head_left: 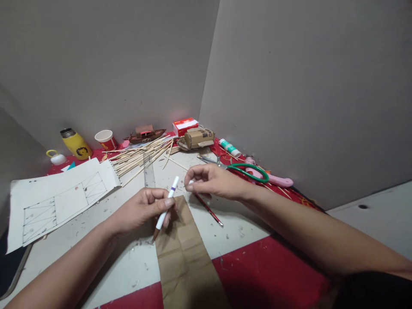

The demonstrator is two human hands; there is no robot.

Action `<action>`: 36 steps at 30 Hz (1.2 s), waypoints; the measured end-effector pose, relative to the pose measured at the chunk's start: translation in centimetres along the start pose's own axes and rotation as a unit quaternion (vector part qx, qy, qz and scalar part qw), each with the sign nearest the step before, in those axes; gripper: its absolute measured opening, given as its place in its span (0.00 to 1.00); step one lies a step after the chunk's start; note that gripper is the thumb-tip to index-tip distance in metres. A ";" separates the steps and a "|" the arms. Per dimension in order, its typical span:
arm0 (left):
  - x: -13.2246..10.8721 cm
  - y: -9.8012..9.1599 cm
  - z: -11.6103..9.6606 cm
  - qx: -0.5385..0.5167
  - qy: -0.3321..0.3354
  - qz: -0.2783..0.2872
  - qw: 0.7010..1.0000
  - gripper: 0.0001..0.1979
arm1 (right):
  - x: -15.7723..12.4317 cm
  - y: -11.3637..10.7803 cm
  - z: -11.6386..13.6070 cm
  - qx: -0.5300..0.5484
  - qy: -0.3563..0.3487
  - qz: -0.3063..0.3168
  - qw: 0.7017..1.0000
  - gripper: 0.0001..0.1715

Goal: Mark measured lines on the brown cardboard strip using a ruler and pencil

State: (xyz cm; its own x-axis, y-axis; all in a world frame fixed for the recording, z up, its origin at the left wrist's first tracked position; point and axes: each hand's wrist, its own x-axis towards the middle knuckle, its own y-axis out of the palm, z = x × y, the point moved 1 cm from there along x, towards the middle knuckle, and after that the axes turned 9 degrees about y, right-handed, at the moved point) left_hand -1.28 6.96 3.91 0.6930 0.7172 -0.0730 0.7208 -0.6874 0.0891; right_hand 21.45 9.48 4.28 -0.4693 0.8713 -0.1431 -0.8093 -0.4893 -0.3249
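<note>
My left hand (154, 206) pinches a white marker (166, 208) with a purple band; its brown end points down at the left edge of a brown paper strip (183, 249). To the right, my right hand (209, 180) has its fingers closed round a small white piece (191, 182), perhaps a cap, partly hidden by the fingertips. A dark red pencil (210, 211) lies on the table just below my right hand, beside the strip.
A sheet with line drawings (67, 193) lies left. Thin wooden sticks (138, 156) and a clear ruler (149, 171) lie behind my hands. Farther back stand a yellow bottle (77, 143), paper cup (106, 140) and cardboard roll (199, 139). Green-handled scissors (247, 169) lie right.
</note>
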 end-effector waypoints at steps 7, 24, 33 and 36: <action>0.6 0.6 -0.2 0.035 0.019 -0.112 0.993 0.23 | 0.4 0.6 -1.0 -0.025 0.002 -0.021 0.999 0.22; 13.9 -4.6 -3.3 0.209 0.024 -0.297 0.931 0.16 | -2.3 -8.7 -1.5 0.405 -0.064 -0.260 0.874 0.15; 21.7 -5.1 -0.8 0.123 -0.023 -0.310 0.942 0.19 | -1.6 -5.5 -3.5 0.409 -0.060 -0.283 0.865 0.17; 22.5 -5.0 -0.3 0.088 -0.030 -0.316 0.944 0.19 | -1.9 -5.1 -3.1 0.396 -0.068 -0.281 0.871 0.18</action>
State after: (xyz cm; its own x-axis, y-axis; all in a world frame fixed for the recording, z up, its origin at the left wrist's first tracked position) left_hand 10.65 26.58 2.14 0.1186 0.9864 -0.1136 0.9783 -0.1356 -0.1567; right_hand 27.60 10.41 3.34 0.0860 0.9955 -0.0391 -0.8892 0.0944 0.4477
